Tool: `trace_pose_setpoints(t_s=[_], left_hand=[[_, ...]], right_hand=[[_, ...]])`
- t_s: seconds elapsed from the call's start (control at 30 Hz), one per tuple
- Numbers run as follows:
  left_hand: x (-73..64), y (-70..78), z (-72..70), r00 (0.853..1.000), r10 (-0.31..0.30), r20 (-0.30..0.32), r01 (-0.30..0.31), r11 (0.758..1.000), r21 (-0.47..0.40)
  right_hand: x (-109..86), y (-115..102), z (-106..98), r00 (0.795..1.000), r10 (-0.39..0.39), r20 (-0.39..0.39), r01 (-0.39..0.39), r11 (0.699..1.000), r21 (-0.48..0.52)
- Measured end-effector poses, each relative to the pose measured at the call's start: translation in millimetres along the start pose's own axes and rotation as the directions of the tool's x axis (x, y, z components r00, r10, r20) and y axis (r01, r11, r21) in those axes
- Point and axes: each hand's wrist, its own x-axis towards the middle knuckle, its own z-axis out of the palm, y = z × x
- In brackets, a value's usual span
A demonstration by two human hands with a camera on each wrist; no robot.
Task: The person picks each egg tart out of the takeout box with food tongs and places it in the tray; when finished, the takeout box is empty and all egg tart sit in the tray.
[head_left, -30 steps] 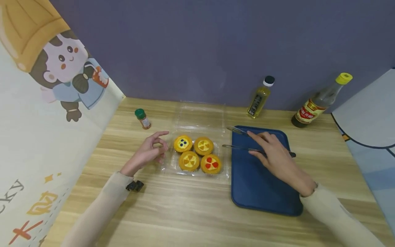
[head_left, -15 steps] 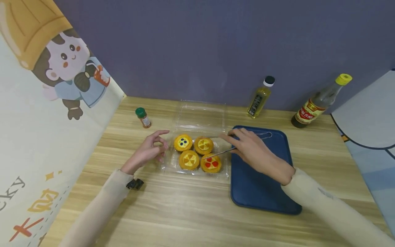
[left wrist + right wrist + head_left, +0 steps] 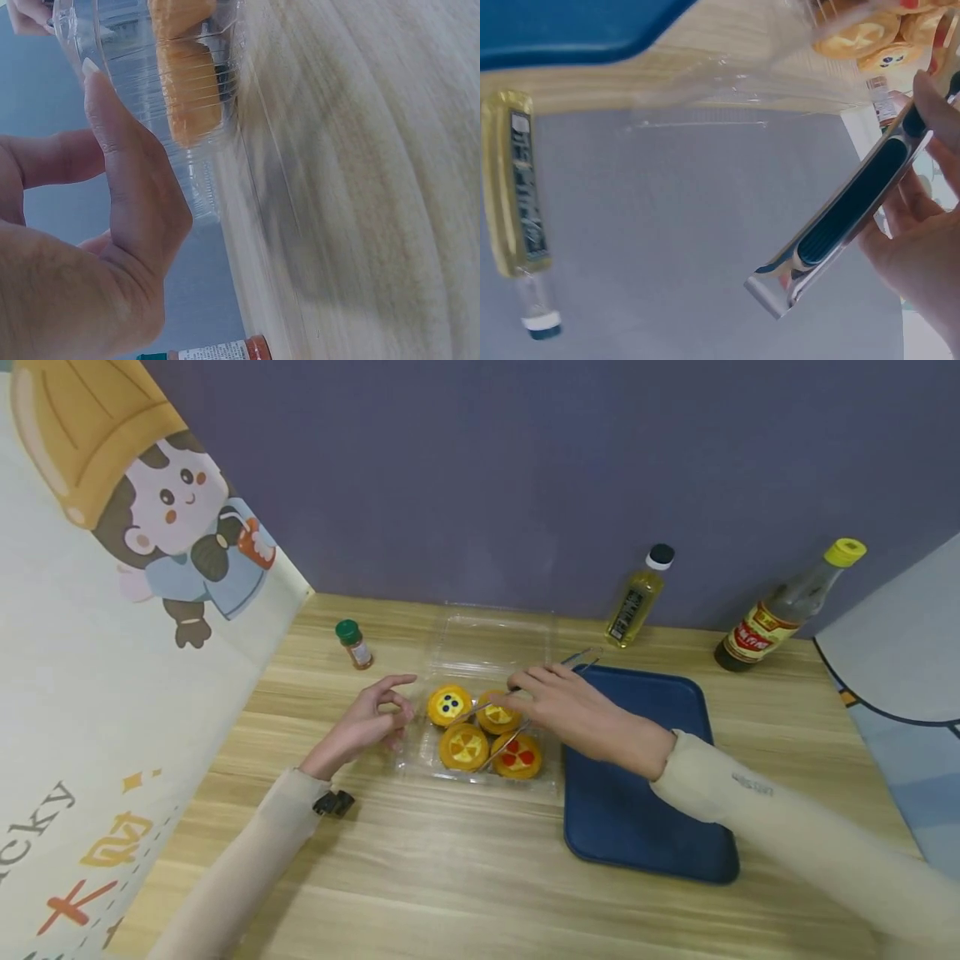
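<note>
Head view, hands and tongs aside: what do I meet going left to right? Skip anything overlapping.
Green-capped spice jar → tart with blue dots → tart with red topping → black-capped oil bottle → yellow-capped sauce bottle.

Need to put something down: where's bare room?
Bare: pale wooden table before the clear plastic box, between beige left sleeve and blue rectangular tray; the tray's near end. Crowded: the box, with four round yellow tarts, metal tongs, right hand.

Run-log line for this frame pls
right grip: holds tongs over tarts | left grip: beside clear container, contact unclear | tarts: four, in container
</note>
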Motion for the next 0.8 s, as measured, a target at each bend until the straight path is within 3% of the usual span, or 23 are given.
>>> trace_pose_setpoints(t_s=[0.57, 0.8], left_hand=[[-2.5, -1.4, -0.1, 1.000, -0.004, -0.003, 0.004, 1.000, 0.015], [0.0, 1.2, 0.3, 1.000, -0.005, -0.007, 0.005, 1.000, 0.005]], right_hand=[[39.7, -1, -8, 0.981, -0.182, 0.065, 0.189, 0.973, -0.132], [49.6, -1, -13, 0.970, -0.208, 0.125, 0.231, 0.951, -0.206]])
